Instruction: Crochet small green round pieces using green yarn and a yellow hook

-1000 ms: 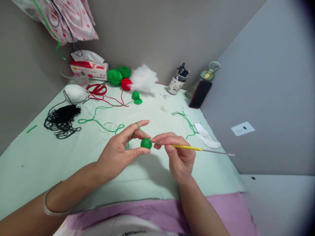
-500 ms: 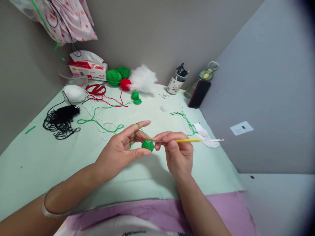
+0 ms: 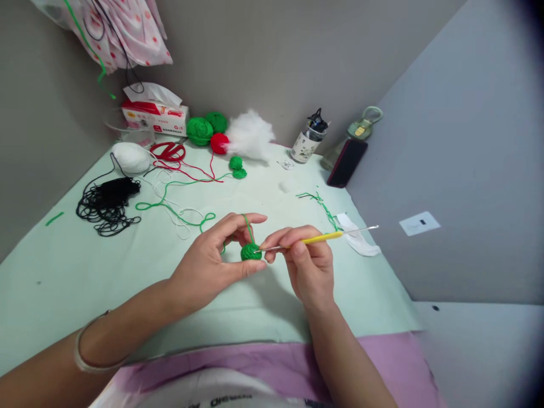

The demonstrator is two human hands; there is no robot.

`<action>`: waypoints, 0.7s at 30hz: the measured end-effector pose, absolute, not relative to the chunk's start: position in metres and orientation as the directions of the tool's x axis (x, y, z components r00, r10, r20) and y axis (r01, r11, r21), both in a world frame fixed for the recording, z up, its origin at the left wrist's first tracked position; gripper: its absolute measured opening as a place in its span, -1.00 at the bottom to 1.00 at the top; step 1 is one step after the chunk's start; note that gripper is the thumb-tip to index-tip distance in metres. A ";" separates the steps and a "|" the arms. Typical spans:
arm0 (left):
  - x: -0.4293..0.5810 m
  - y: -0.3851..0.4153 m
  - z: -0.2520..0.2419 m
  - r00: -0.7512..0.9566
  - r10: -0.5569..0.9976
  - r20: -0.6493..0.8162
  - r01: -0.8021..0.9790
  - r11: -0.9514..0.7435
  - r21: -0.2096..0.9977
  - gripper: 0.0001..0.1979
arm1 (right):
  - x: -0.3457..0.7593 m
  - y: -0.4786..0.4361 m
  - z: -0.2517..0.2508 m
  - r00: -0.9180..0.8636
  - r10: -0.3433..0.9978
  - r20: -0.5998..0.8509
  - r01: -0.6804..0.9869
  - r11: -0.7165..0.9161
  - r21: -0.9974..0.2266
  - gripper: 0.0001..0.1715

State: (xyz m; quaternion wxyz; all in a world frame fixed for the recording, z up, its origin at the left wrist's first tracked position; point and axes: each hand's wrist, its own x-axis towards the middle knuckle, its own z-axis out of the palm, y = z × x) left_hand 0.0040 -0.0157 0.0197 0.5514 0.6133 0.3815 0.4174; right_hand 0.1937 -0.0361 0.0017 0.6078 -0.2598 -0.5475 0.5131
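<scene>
Between the thumb and fingers of my left hand (image 3: 212, 255) sits a small round green crochet piece (image 3: 250, 251). A strand of green yarn (image 3: 247, 224) runs from it up over my raised index finger. My right hand (image 3: 308, 263) grips a double-ended crochet hook (image 3: 318, 238) by its yellow handle, fingers wrapped around it. The hook's left tip touches the green piece; its other silver end points right and slightly up. Loose green yarn (image 3: 182, 222) trails over the table behind my left hand.
Behind lie black yarn (image 3: 108, 198), a white yarn ball (image 3: 131, 157), red-handled scissors (image 3: 168, 151), green balls (image 3: 199, 131), a red ball (image 3: 219, 143) and white stuffing (image 3: 250, 135). A jar (image 3: 306, 144), bottle (image 3: 360, 129) and phone (image 3: 347, 163) stand back right.
The crochet hook has tilted, its right end higher and its left tip lower on the green piece. My left hand has turned the piece slightly. The view has shifted a little.
</scene>
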 end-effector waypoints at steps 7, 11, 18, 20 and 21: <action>0.004 -0.014 0.016 0.364 0.927 0.091 -0.021 -0.089 0.996 -0.48 | 0.196 -0.035 0.001 -0.144 0.898 0.416 -0.274 0.368 -0.889 -0.83; 0.004 -0.013 0.014 0.349 0.933 0.088 -0.030 -0.083 0.996 -0.52 | 0.199 -0.035 0.001 -0.144 0.867 0.477 -0.185 0.450 -0.874 -0.84; 0.004 -0.014 0.010 0.357 0.929 0.091 -0.028 -0.087 0.996 -0.47 | 0.202 -0.034 0.004 -0.178 0.855 0.487 -0.098 0.477 -0.873 -0.82; 0.004 -0.014 0.010 0.349 0.933 0.086 -0.021 -0.084 0.996 -0.47 | 0.202 -0.034 0.004 -0.180 0.837 0.517 -0.044 0.519 -0.854 -0.81; 0.004 -0.014 0.010 0.342 0.936 0.081 -0.014 -0.081 0.997 -0.48 | 0.202 -0.034 0.003 -0.183 0.822 0.539 -0.016 0.546 -0.838 -0.81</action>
